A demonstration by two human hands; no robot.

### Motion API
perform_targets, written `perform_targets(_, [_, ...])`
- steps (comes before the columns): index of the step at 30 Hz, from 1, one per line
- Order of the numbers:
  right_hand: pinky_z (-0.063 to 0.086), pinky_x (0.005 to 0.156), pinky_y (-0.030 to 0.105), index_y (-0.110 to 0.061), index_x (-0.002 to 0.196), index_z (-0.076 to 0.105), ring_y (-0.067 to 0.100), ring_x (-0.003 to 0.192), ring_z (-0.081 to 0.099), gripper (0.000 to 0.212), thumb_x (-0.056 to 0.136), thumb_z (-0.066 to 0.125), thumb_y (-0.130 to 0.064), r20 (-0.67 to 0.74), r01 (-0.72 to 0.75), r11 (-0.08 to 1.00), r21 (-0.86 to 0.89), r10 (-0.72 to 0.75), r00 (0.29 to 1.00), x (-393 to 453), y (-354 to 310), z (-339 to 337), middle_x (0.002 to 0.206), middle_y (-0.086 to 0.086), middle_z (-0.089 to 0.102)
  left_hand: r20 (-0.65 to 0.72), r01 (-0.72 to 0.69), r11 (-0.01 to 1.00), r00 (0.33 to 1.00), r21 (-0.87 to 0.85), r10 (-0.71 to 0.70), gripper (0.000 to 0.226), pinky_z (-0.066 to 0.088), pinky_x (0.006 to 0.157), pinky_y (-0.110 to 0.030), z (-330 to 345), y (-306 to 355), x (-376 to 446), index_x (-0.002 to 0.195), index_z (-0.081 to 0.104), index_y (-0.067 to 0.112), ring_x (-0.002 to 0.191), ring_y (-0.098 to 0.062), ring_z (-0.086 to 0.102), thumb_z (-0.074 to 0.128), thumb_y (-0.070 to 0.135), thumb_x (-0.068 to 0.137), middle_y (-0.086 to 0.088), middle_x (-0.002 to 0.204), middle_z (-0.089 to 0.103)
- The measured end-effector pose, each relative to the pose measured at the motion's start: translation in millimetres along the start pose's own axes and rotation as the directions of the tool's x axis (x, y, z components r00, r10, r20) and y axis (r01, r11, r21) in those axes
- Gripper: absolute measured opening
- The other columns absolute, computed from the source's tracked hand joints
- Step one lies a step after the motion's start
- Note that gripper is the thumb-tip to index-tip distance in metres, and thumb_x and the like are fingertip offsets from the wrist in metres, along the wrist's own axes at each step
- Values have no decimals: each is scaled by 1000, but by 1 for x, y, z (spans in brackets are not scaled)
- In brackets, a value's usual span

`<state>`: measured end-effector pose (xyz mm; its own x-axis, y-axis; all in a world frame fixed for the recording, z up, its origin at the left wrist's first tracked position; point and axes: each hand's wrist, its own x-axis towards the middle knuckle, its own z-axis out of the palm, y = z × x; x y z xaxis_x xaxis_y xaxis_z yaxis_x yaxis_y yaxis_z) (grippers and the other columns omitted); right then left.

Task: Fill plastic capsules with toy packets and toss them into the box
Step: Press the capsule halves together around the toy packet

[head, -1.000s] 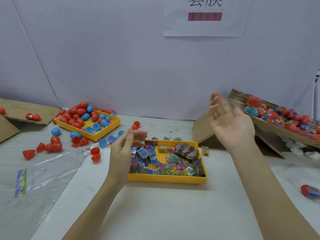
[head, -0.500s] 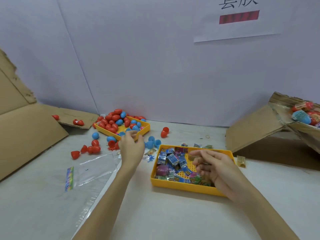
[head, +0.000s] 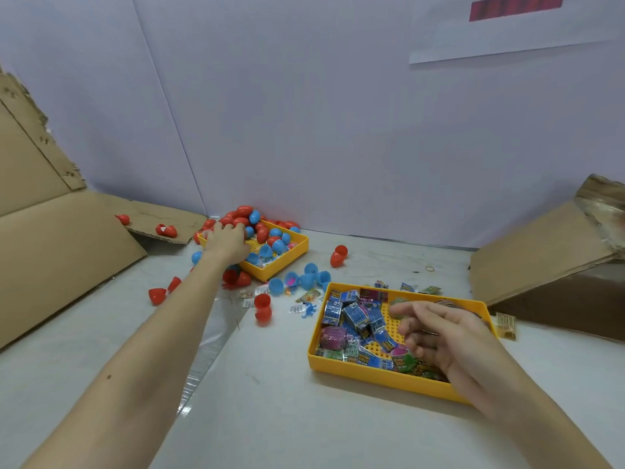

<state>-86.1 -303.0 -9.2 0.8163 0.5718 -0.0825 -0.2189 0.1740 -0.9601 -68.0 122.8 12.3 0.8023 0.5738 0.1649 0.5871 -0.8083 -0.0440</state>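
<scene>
A yellow tray (head: 301, 247) at the back left holds a heap of red and blue capsule halves (head: 267, 233). My left hand (head: 226, 242) reaches into that heap, its fingers down on the red halves; whether it grips one I cannot tell. A second yellow tray (head: 372, 379) at the front right holds several toy packets (head: 353, 316). My right hand (head: 436, 336) hovers over those packets with its fingers loosely curled, and I see nothing in it. The cardboard box (head: 548, 265) lies tilted at the right edge.
Loose red halves (head: 263, 308) and blue halves (head: 306, 280) lie scattered between the trays, with stray packets (head: 297, 308). A clear plastic bag (head: 206, 346) lies under my left forearm. Flattened cardboard (head: 57, 242) rises at the left. A rubber band (head: 430, 268) lies near the wall.
My right hand dropped from beside the box to the packet tray. My left hand stretched away to the capsule tray. The view swung left, taking most of the box out of view.
</scene>
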Motion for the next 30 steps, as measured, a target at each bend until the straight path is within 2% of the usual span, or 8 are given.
perform_targets(4, [52,54,21,-3,97,80,16,63,63,32,105,51,-14,-12,-14,1000,-2,14,1000,1,0,1,78,12,68,-16,-91,994,996,52,92,23,36,104,-43,3,11,0,122,57,17,120,-29,50,59,14,99,-9,126,61])
perform_targets(8, [52,54,22,-2,97,80,16,63,63,32,105,51,-14,-12,-17,1000,8,17,1000,-2,-3,1,79,12,69,-209,-177,974,956,139,203,33,37,101,-41,-2,24,-16,130,53,14,120,-28,51,61,15,97,-8,124,62])
perform_targets(12, [53,55,21,-3,98,80,15,64,63,33,106,50,-14,-14,-18,1000,22,18,1000,-4,-5,3,79,11,69,-453,-286,952,867,-106,210,27,36,88,-38,-12,46,-56,121,61,13,105,-28,55,61,5,95,-8,114,63])
perform_targets(15, [53,56,21,0,105,76,14,64,63,29,107,50,-12,-35,-15,997,75,17,999,-6,-6,3,79,10,69,-493,-482,705,844,-520,213,25,49,85,-35,-32,74,-106,116,65,11,96,-20,60,68,4,93,0,104,63])
perform_targets(19, [56,61,21,-1,110,73,13,69,67,21,104,53,-4,-102,76,994,82,-68,992,-8,-3,3,86,10,74,-469,-580,344,808,-738,355,35,55,80,-19,-49,114,-179,115,58,20,91,-11,67,75,6,89,9,100,68])
perform_targets(25, [60,66,25,-15,113,75,14,84,74,20,98,66,-6,-130,235,908,-348,-295,947,-12,6,10,95,1,79,-327,-448,191,830,-874,451,40,53,81,-19,-45,151,-210,129,66,24,91,-12,66,73,9,92,3,115,68])
perform_targets(28, [61,72,25,-20,119,74,11,92,73,25,99,66,-9,-99,252,812,-527,-353,930,-10,9,10,102,-6,77,-309,-458,267,836,-848,454,41,49,78,-16,-32,151,-215,137,61,26,88,-10,61,68,18,97,0,117,64])
perform_targets(30, [59,81,23,-24,122,73,4,98,69,27,99,67,-13,-47,239,646,-725,-393,918,-10,12,12,110,-12,74,-328,-461,284,850,-841,411,40,52,77,-18,-29,145,-215,140,57,28,89,-11,62,62,21,101,3,111,65])
